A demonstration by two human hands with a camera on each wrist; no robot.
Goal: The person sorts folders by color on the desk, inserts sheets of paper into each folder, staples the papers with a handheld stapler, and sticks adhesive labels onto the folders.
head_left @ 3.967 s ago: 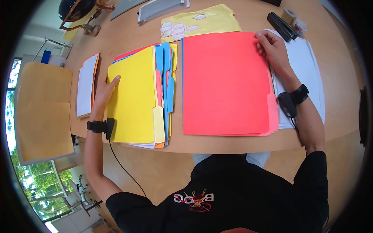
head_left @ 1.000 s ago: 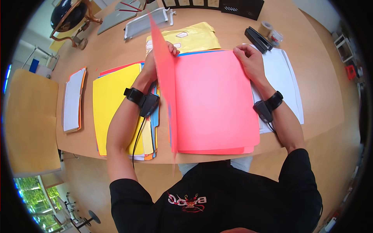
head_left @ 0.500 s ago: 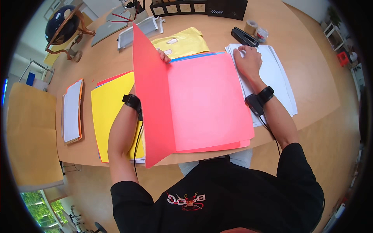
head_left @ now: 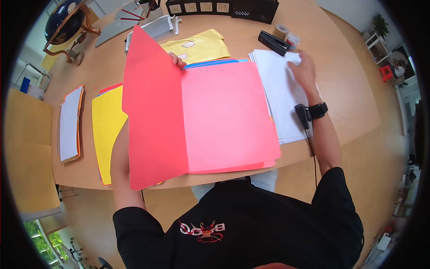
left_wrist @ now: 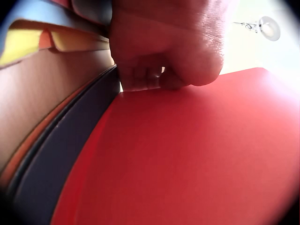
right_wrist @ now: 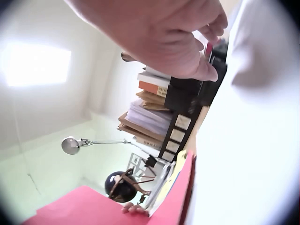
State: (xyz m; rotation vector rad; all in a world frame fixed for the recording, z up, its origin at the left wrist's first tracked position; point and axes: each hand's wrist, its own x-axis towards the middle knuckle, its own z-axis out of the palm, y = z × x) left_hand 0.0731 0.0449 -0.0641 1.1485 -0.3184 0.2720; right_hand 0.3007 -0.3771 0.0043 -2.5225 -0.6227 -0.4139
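Note:
A red folder [head_left: 228, 116] lies spread on the desk, its cover [head_left: 154, 121] raised on the left. My left hand [head_left: 178, 60] grips the cover's top edge near the fold, fingertips over the inner side; in the left wrist view the hand [left_wrist: 164, 47] is bent over the red sheet [left_wrist: 187, 150]. Blue folder edges [head_left: 217, 64] show under the red one. At the right, my right hand [head_left: 305, 74] hovers above the far end of the white paper stack [head_left: 284, 103], thumb and fingers apart, holding nothing. The right wrist view has the hand [right_wrist: 168, 42] beside the white paper [right_wrist: 239, 140].
Yellow folders [head_left: 105, 130] lie left, partly behind the raised cover; a thin paper pile [head_left: 70, 123] is farther left. A yellow envelope [head_left: 201, 47], black stapler [head_left: 273, 42], tape roll [head_left: 281, 31] and globe [head_left: 65, 22] stand or lie beyond.
The left hand has left the yellow folders and swung the red cover up and leftward. The right hand has let go of the folder's corner and moved right over the white paper.

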